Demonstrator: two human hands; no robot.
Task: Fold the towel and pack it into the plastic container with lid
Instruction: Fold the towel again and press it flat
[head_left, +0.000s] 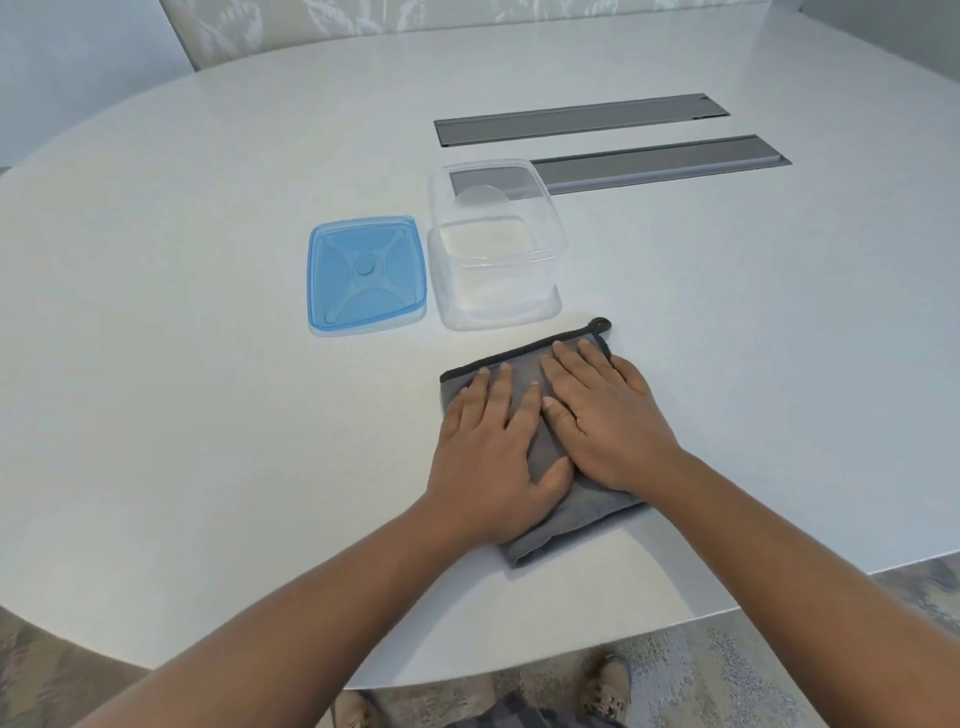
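Both hands, left (491, 452) and right (605, 423), lay flat on folded towel (582, 512), fingers spread, gripping nothing. Container (496, 301) open, lid (366, 273) beside it on desk (208, 415).

The folded grey cloth towel (550, 514) looks soft and matt, with a fine nap and a darker stitched binding along its far edge. The square clear plastic container (493, 306) is smooth and glossy, see-through. The square translucent blue plastic lid (366, 275) is smooth with moulded ribs. The rounded white table (208, 415) has a smooth, faintly sheened top, inset with two grey brushed-metal-looking strips (582, 118).
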